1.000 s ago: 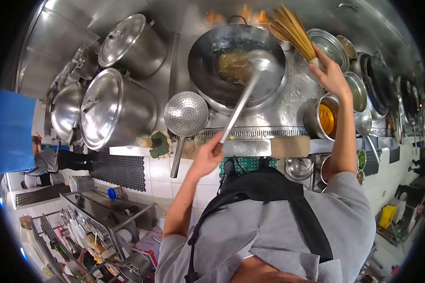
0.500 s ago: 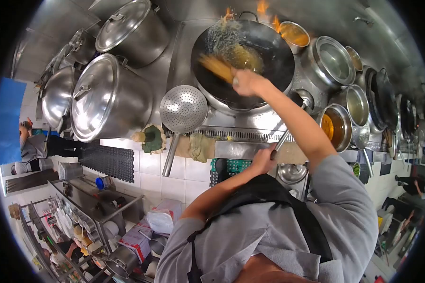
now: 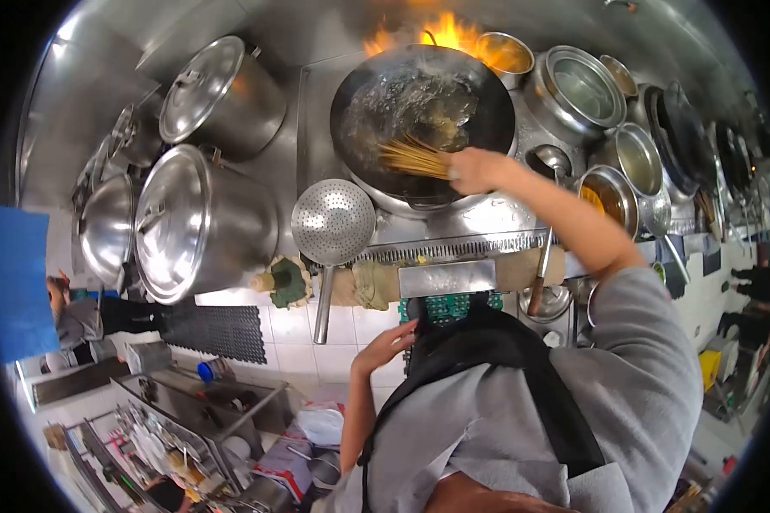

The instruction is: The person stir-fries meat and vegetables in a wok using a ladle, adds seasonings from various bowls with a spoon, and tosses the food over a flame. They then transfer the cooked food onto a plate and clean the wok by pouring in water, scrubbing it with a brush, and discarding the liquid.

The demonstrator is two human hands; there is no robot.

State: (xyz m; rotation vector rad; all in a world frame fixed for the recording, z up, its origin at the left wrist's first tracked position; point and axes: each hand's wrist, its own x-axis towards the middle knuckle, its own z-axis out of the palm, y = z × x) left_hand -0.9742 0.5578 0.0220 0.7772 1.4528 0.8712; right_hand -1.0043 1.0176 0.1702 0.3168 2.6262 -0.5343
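Observation:
My right hand [image 3: 479, 171] is closed around a bamboo wok brush [image 3: 412, 159]. Its bristles reach down into a large black wok [image 3: 496, 107], where steaming, bubbling liquid swirls. Orange flames [image 3: 445, 34] rise behind the wok's far rim. My left hand [image 3: 385, 349] hovers, holding nothing, in front of the stove edge with its fingers stretched out. A ladle [image 3: 546, 252] lies to the right of the wok, its wooden handle end pointing toward me. Nearest my left hand is the handle of a perforated strainer [image 3: 332, 221], which rests left of the wok.
Large lidded pots [image 3: 210, 227] crowd the left side. On the right stand metal bowls [image 3: 637, 158], a container of orange liquid [image 3: 612, 201] and stacked dark woks [image 3: 680, 137]. Cloths [image 3: 370, 284] lie along the front edge. Another person [image 3: 81, 318] is at far left.
My left hand has let go of the ladle handle and moved left and toward me. The brush has moved lower in the wok. Flames behind the wok have grown.

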